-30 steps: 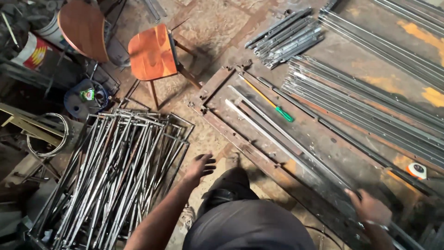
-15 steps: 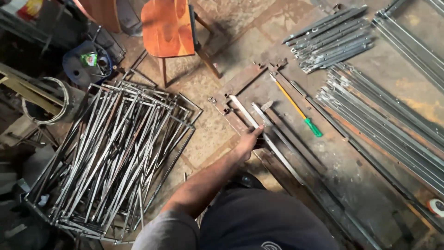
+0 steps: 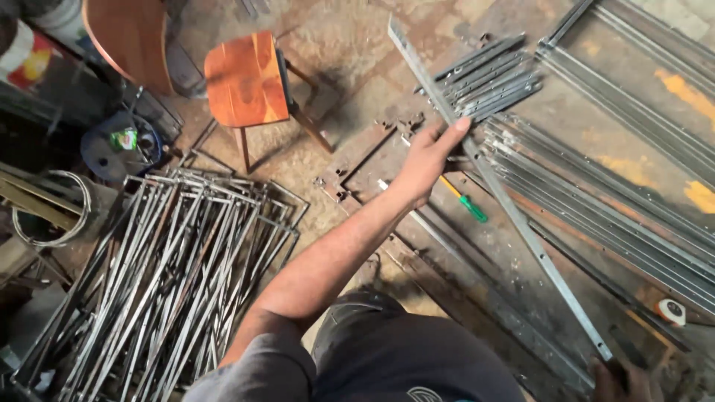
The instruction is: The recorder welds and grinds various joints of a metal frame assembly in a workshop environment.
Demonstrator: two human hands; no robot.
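Observation:
My left hand (image 3: 428,152) is closed around the upper part of a long flat metal strip with small holes (image 3: 514,223). I hold the strip raised at a slant over a rusty steel frame (image 3: 357,160) that lies on the floor. My right hand (image 3: 622,380) grips the strip's lower end at the bottom right edge of the view and is only partly visible. A screwdriver with a yellow shaft and green handle (image 3: 471,208) lies inside the frame just below my left hand.
A pile of welded rod frames (image 3: 171,275) lies at lower left. A wooden stool (image 3: 246,78) stands behind it. Bundles of short strips (image 3: 491,74) and rows of long strips (image 3: 596,193) cover the right. A tape measure (image 3: 670,311) sits at far right.
My left hand moved from beside the rod pile to the frame, took hold of the long strip and raised it. My right hand now holds its other end.

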